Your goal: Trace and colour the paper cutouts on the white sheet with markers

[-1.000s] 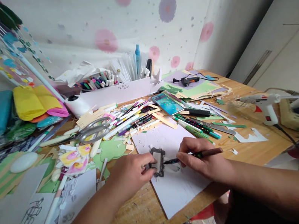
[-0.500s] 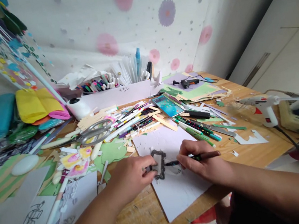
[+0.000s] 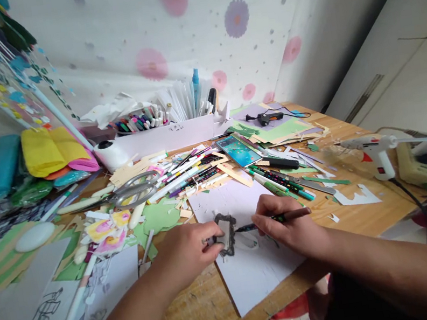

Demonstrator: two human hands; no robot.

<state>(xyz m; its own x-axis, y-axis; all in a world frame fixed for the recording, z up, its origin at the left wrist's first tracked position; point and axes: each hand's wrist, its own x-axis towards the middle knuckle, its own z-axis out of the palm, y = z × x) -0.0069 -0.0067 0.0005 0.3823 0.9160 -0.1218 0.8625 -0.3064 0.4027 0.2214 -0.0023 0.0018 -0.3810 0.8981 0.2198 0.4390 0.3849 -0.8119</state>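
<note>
My right hand [image 3: 281, 221] is closed around a dark marker pen [image 3: 297, 214], its tip at the right edge of a small paper cutout [image 3: 226, 234]. The cutout has a pale middle and a wavy dark grey border. The thumb and finger of my left hand [image 3: 189, 248] grip its left side. Under both hands lies a sheet of white paper [image 3: 251, 290], slanted on the wooden table [image 3: 190, 316]. Faint grey marks show on the sheet between the cutout and my right hand.
Behind the sheet lie a phone [image 3: 238, 150], several markers [image 3: 282, 181] and paper scraps. Grey-handled scissors [image 3: 136, 189] rest at the left, near green cutouts [image 3: 159, 215]. A white glue gun [image 3: 376, 154] stands at the right, and a black glue gun [image 3: 270, 118] lies at the back.
The pen tip and my right hand have shifted slightly up along the cutout's right edge. My left hand keeps its grip on the cutout.
</note>
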